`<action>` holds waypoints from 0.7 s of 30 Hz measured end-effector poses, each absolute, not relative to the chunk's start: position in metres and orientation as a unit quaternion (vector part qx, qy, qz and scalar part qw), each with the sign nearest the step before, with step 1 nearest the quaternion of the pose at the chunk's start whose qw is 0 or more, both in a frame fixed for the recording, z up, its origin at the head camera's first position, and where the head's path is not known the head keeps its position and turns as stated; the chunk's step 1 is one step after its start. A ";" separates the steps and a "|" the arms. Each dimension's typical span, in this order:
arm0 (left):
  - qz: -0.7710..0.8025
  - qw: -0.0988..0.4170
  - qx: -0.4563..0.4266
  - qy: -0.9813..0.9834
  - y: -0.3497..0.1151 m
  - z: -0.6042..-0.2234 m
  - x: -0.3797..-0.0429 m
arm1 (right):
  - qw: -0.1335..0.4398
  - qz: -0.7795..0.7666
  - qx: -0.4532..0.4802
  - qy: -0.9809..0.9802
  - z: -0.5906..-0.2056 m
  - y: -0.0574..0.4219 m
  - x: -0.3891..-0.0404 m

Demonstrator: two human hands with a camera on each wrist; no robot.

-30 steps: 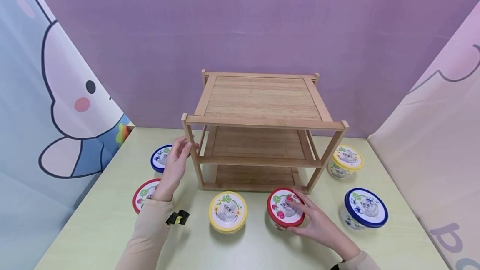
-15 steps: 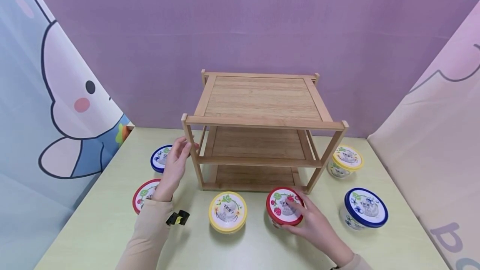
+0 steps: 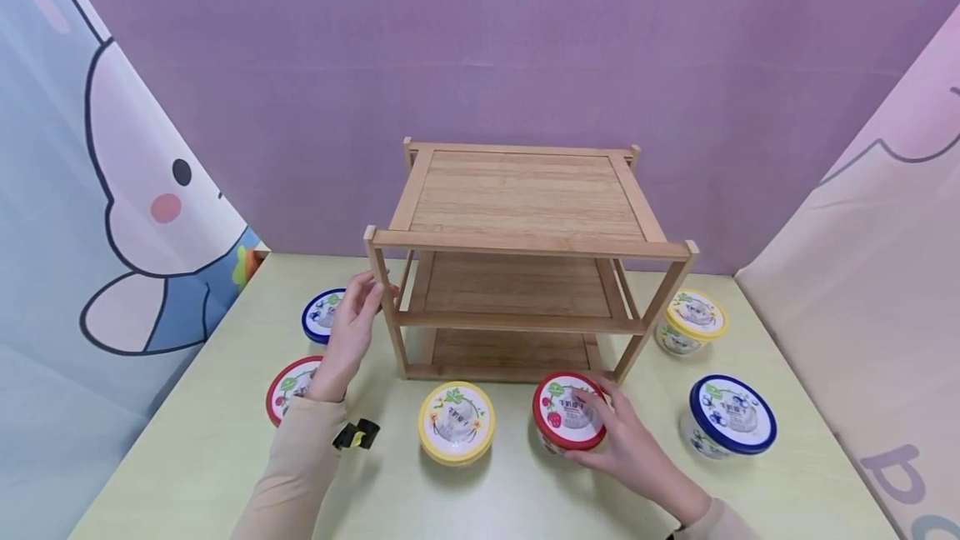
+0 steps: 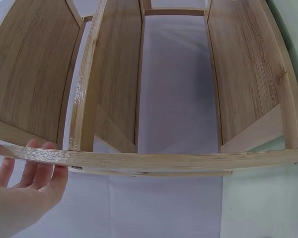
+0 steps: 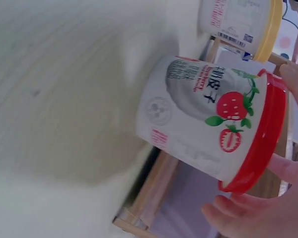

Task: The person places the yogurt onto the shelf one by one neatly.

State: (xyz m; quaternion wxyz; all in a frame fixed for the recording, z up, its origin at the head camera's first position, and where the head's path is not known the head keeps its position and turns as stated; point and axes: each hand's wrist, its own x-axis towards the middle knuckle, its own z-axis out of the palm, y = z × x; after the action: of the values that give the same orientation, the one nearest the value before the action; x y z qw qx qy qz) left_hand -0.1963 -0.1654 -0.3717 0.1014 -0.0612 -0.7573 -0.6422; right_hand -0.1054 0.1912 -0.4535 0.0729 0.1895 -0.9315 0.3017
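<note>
Strawberry-printed tub [image 3: 555, 427] with a red lid stands low, right of centre in the head frame, just in front of the wooden rack [image 3: 525, 198]. The right hand [image 3: 633, 452], thumb and fingers spread partway, curls round the lid's rim; whether the base touches the surface [image 3: 495, 515], I cannot tell. Left of centre, the left hand [image 3: 354, 327] grips the rack's front post [image 3: 395, 344], fingers bent round it.

Held by the rim alone, the tub could slip or part from its lid if that fits loosely. Raised too near the rack, it might knock the wood; swung sideways, it might bump the yellow-lidded tub [image 3: 456, 423] at lower centre. A hard tug on the post could shift the rack.

The right wrist view shows the strawberry print down the tub's side and a barcode on a yellow-lidded one, both unseen from above. The left wrist view looks between the shelves and shows several fingers along the post, mostly hidden in the head view. Only the head view includes the blue-lidded tub [image 3: 731, 417] at lower right.
</note>
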 end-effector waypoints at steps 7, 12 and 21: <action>-0.645 0.105 -0.066 -0.754 -0.165 -0.372 -0.196 | -0.022 0.361 0.184 -0.914 -0.452 0.194 -0.113; -0.655 0.109 -0.073 -0.744 -0.164 -0.372 -0.197 | -0.025 0.371 0.198 -0.907 -0.455 0.193 -0.117; -0.655 0.105 -0.074 -0.745 -0.164 -0.371 -0.196 | -0.010 0.369 0.208 -0.906 -0.459 0.192 -0.120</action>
State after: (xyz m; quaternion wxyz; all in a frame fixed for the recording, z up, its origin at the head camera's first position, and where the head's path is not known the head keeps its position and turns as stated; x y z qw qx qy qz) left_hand -0.1956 -0.1638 -0.3714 0.1052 -0.0739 -0.7449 -0.6547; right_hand -0.1198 0.1915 -0.4587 -0.0101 0.2079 -0.9057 0.3693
